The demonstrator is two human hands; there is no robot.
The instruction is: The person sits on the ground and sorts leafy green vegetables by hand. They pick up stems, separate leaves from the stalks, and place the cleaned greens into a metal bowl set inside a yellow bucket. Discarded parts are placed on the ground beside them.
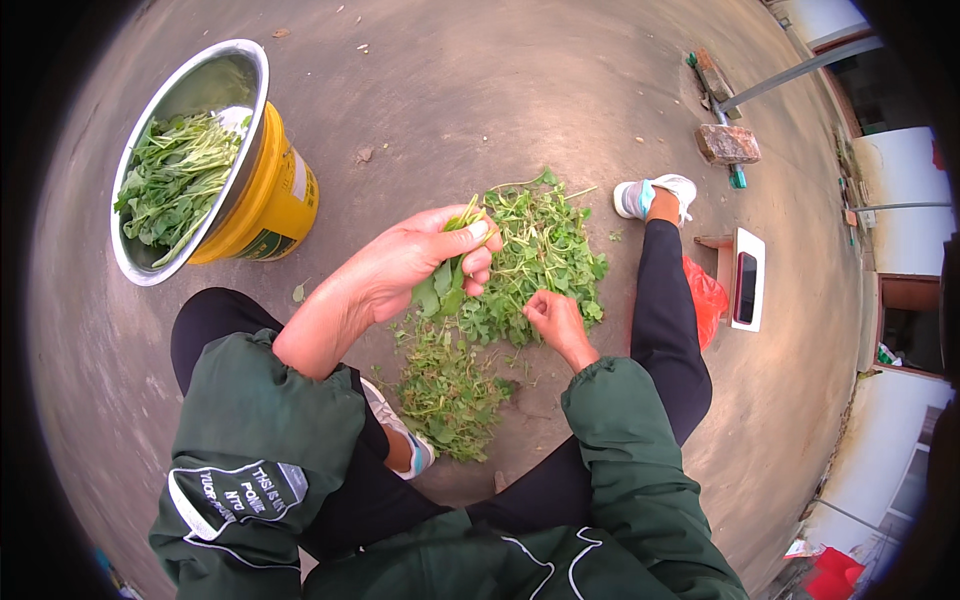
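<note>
My left hand (420,251) is closed around a small bunch of leafy greens (439,289), its thumb pressed over the pale green stems. Below and to the right, my right hand (557,321) has its fingers drawn together at the near edge of a loose heap of leafy greens (547,240) on the ground. Whether a stem is pinched in those fingertips is too small to tell. Nearer to me, between my feet, lies a second heap of finer, partly brownish plant scraps (450,397). The two heaps almost touch.
A metal basin (259,75) of greens (180,176) tilts on a yellow bucket (281,210) at left. At right stand a small stool (750,259) with a phone (745,289) on it and a red plastic bag (701,300). Bricks (727,144) weigh down a metal pole (802,71) farther off.
</note>
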